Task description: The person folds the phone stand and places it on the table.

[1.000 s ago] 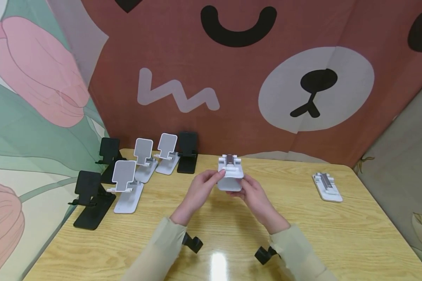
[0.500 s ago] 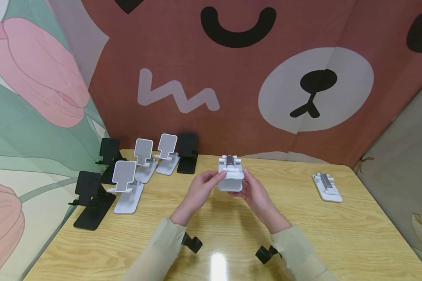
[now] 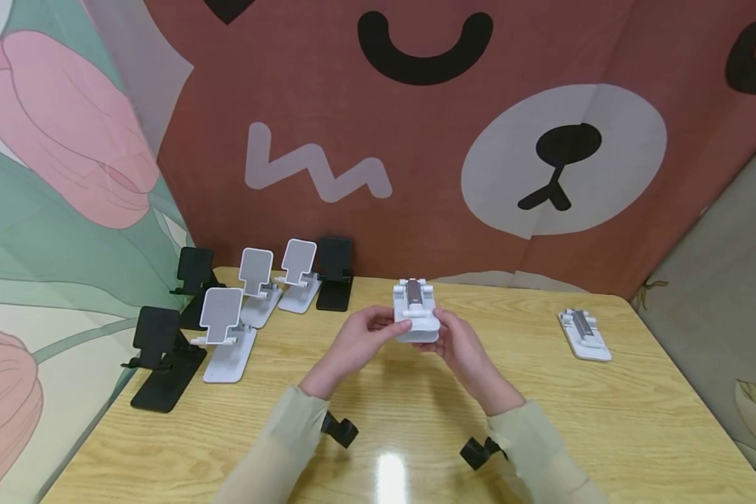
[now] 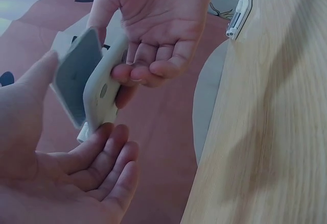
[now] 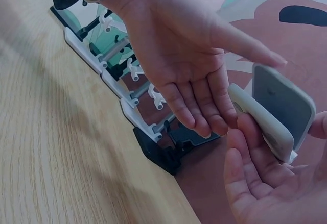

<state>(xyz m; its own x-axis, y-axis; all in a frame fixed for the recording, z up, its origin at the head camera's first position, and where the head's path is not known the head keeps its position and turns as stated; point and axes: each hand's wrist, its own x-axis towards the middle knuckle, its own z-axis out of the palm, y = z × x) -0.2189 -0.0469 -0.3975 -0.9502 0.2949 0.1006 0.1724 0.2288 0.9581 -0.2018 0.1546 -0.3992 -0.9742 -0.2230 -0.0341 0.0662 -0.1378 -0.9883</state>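
A white folding phone stand [image 3: 416, 308] is held in the air over the middle of the table, between my two hands. My left hand [image 3: 355, 343] grips its left side, the thumb on the upper part and fingers underneath. At the right edge, my right hand [image 3: 463, 353] pinches it between thumb and fingers. In the left wrist view, the stand's grey-faced plate [image 4: 79, 78] and its rounded base [image 4: 104, 89] stand apart at a narrow angle. The right wrist view shows the same base [image 5: 260, 124], with left fingertips against its underside.
Unfolded phone stands stand at the left: a black one [image 3: 170, 378], a white one [image 3: 229, 360], and several more behind. A folded white stand [image 3: 584, 336] lies at the right of the wooden table [image 3: 605, 434]. A printed cloth [image 3: 416, 140] hangs behind.
The gap between the held stand's upper part and its base has narrowed, and more of its upper face shows. The left thumb has shifted slightly right and down with it.
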